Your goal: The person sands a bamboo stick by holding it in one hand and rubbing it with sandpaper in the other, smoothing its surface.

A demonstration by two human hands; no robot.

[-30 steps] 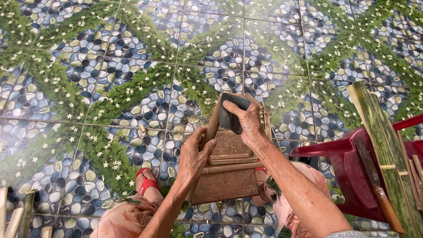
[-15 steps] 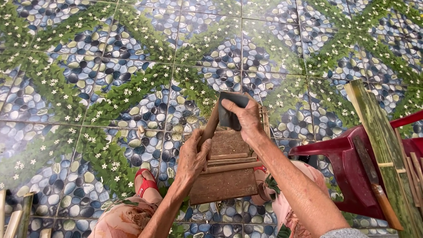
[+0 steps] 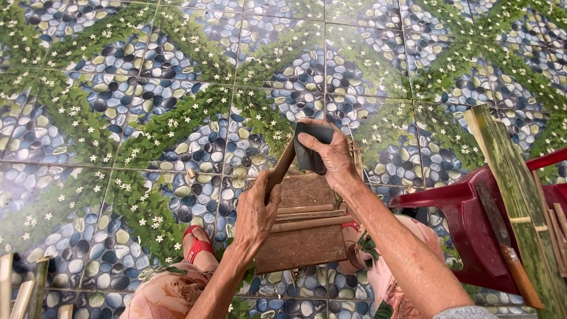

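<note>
The left hand [image 3: 255,214] is curled around a thin brown stick [image 3: 280,170]. The fingers are closed on its lower end, and the stick leans up and to the right, toward the dark pad.

The right hand [image 3: 332,155] pinches a dark grey pad [image 3: 309,152]. The thumb is on the front of the pad and the other fingers wrap behind it. The pad sits at the top of a brown wooden board [image 3: 302,241], right where the top of the stick is. I cannot tell if the pad touches the stick.

The wooden board stands tilted between the person's knees, with its far end toward the floor. 3 thin sticks [image 3: 307,216] lie across its middle, side by side.

Under the board is a tiled floor [image 3: 147,88] with pictures of blue and grey pebbles, green leaves and small white flowers. A foot in a red sandal [image 3: 195,243] rests on it, just left of the board.

On the right is a dark red plastic chair [image 3: 458,227]. A knife with a wooden handle [image 3: 507,251] lies on its seat. Long green bamboo strips [image 3: 514,189] lean across the chair beside the knife. More pale bamboo pieces [image 3: 18,289] show at the bottom left corner.
</note>
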